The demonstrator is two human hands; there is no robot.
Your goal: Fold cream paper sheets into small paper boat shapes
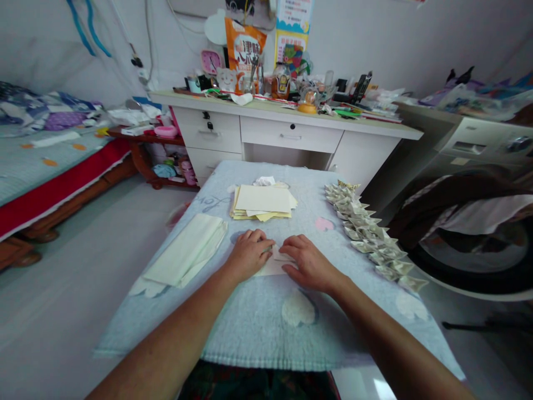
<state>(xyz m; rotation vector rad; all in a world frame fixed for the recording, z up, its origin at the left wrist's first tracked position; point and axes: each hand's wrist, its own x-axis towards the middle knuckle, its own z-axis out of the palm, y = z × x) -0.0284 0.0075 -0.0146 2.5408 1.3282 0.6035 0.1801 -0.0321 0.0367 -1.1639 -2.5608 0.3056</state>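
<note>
Paper (pixel 272 270) lies beneath left hand (pixel 251 253) and right hand (pixel 307 262), both grips unclear; jar (pixel 281 83) holds something brown.

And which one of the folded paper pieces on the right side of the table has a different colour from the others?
The yellowish folded piece at the far end, nearest the desk; the other pieces look pale grey.
</note>
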